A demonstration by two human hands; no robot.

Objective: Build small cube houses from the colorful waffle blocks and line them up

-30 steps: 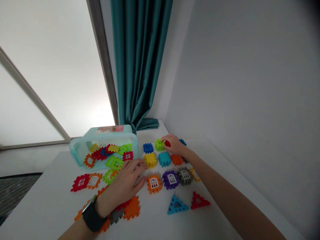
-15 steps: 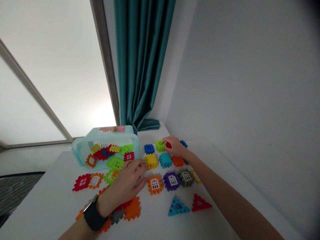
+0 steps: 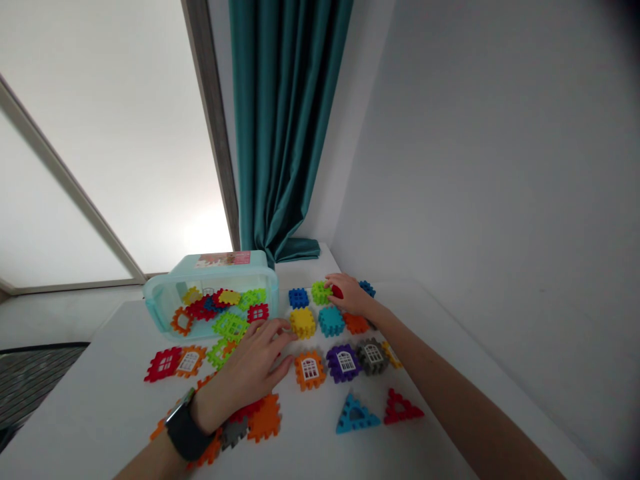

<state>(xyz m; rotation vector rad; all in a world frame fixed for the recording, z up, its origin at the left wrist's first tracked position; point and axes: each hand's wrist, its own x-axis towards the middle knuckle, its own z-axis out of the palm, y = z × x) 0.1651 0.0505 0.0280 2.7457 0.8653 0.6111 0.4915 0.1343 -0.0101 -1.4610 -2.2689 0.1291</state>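
My right hand (image 3: pixel 353 295) is shut on a red interlocking plastic block (image 3: pixel 337 291) at the far end of the table, its fingertips against a lime block (image 3: pixel 321 293). A small blue block (image 3: pixel 367 288) lies just beyond that hand. My left hand (image 3: pixel 245 367), wearing a black smartwatch (image 3: pixel 185 427), rests with fingers apart, nothing in them. Its fingertips are close to a yellow block (image 3: pixel 303 323). Under its wrist lie an orange block (image 3: pixel 264 418) and a grey block (image 3: pixel 234 432), partly hidden.
A clear plastic box (image 3: pixel 225 272) with a teal lid lies on its side, holding several blocks. Rows of window blocks and triangles (image 3: pixel 355 417) cover the white table (image 3: pixel 90 413). A wall (image 3: pixel 475 167) rises on the right, a teal curtain (image 3: pixel 285 133) behind.
The view has shifted slightly. Both hands and the blocks stay almost where they were.
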